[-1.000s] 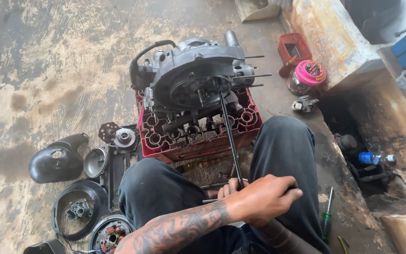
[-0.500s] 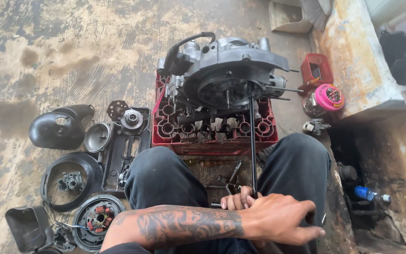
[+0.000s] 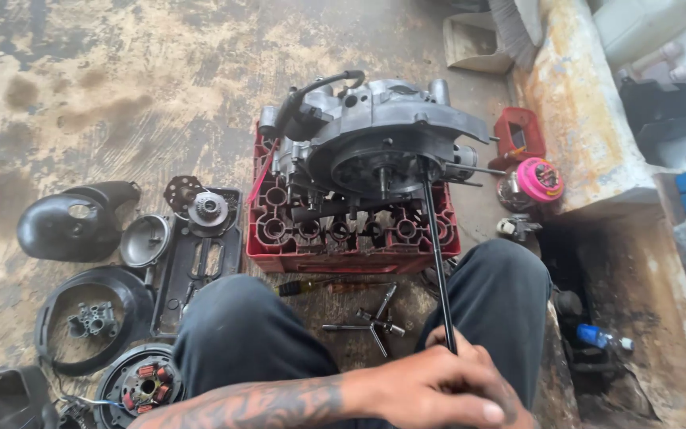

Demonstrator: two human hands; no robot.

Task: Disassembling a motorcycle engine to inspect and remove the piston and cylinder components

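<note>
Engine case, grey metal, sits tilted on top of red plastic crate on the stained concrete floor; crate is the landmark. Long black rod tool runs from the round housing at the front of the engine down over the crate's near edge to the person's lap. Left hand, tattooed forearm, lies across the bottom of the view and is wrapped shut around the near end of the rod. Right hand is mostly hidden under the left; only fingertips show beside the rod, so cannot tell its grip. Knees in dark trousers sit just near side of the crate, one each side of the rod. Between the knees, just in front of the crate: a yellow-handled screwdriver and a three-arm wrench. Left of the crate: a black flat cover plate, a black rounded cover, a round ring cover, a stator with copper coils. Right of the crate: a pink-lidded jar, a red box, then a rusty step.
</note>
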